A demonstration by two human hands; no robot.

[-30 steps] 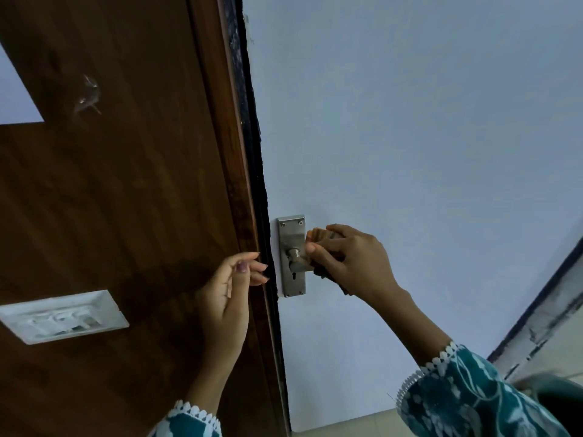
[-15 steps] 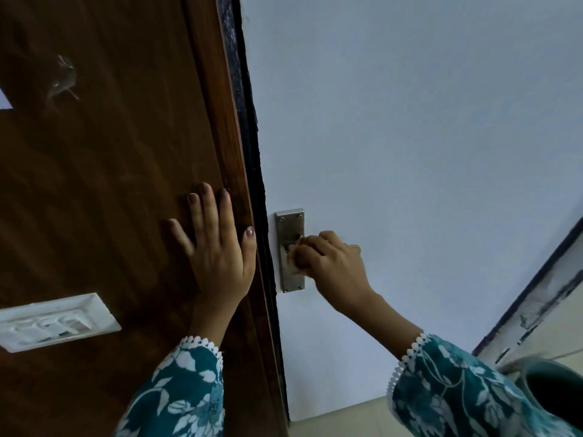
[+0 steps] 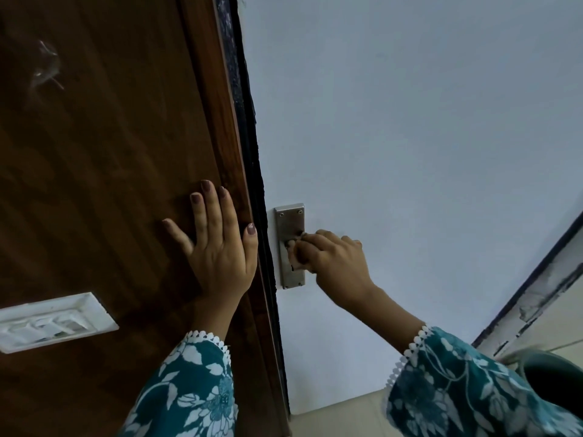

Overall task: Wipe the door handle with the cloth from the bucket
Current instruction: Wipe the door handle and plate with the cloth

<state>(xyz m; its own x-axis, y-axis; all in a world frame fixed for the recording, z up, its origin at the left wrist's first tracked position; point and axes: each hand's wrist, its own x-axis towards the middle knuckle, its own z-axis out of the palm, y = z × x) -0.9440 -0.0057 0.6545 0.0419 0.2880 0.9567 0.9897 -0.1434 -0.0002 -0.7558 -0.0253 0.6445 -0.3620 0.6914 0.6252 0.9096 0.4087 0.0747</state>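
My right hand (image 3: pixel 337 263) has its grip closed around the door handle (image 3: pixel 295 246), a pale scrap of cloth (image 3: pixel 299 238) just showing at my fingertips; most of the cloth is hidden in my fist. The handle sits on its steel plate (image 3: pixel 289 246) at nine o'clock from my knuckles. To wipe well, I'd keep the cloth wrapped right round and twist along the lever. My left hand (image 3: pixel 217 244), flat and open at nine o'clock of the plate, braces the brown door (image 3: pixel 110 184). The bucket (image 3: pixel 549 370) waits at five o'clock.
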